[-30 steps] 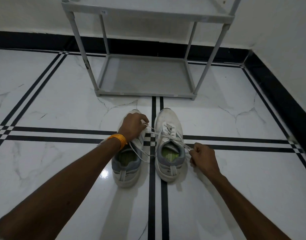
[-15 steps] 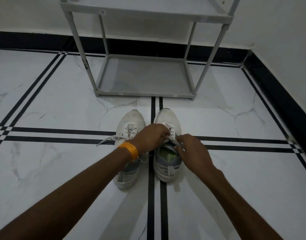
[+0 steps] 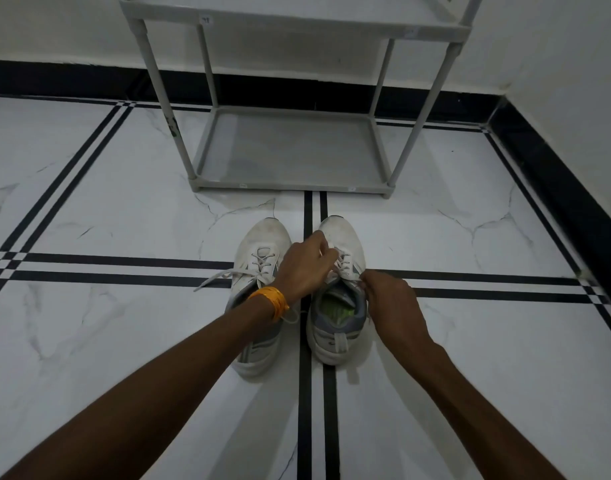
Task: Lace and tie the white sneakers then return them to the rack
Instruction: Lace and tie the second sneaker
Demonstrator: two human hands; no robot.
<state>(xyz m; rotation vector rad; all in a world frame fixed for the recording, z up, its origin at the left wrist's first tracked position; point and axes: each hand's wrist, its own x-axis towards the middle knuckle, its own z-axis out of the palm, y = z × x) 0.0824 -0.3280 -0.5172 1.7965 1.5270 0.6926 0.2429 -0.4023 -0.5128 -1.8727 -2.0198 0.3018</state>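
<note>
head view: both hands have come in from a wide pull on the lace ends and now work close over the right sneaker (image 3: pixel 338 299). the left hand (image 3: pixel 306 268) reaches across, fingers pinched on the lace (image 3: pixel 344 263) near the upper eyelets; the right hand (image 3: pixel 389 299) has a narrow grip on the lace at the collar's right edge. i judge the lacing on this shoe is drawn snug and the knot is being started, not yet finished.

the left sneaker (image 3: pixel 259 292) sits just beside it, partly under the left forearm, its lace (image 3: pixel 221 278) trailing loose on the floor (image 3: pixel 124 341) to the left, so it is untied.

both shoes stand on the floor, toes toward the rack (image 3: pixel 290 183), which is near but apart. its bottom shelf is bare, and the opening between the front posts looks wider than the pair. wall and dark skirting close the right side; floor to the left is open.
</note>
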